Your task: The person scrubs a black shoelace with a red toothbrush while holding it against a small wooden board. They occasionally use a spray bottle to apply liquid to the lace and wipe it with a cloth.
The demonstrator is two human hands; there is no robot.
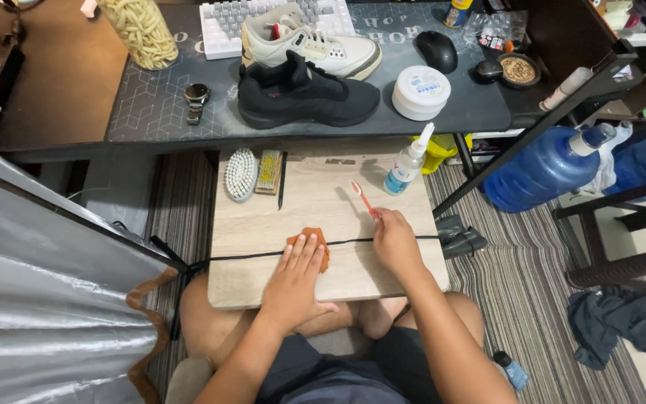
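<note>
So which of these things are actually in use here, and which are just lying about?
In use:
- left hand pressed flat on the orange cloth
- right hand holding the toothbrush
- wooden board across the lap

Lying about:
- black shoe and white shoe
- oval brush, small brush, squeeze bottle
- round tub, mouse, watch

Much of the orange cloth point(315, 244) is covered by the left hand point(297, 280), so its full outline cannot be made out. The handle end of the toothbrush point(365, 199) is buried inside the grip of the right hand point(395, 241). The jar of pale sticks point(137, 30) and the keyboard point(222, 30) are cut off by the top edge. The white sneaker point(315, 46) is partly hidden behind the black sneaker point(304, 93). The label on the round white tub point(421, 92) is too small to be told.
</note>
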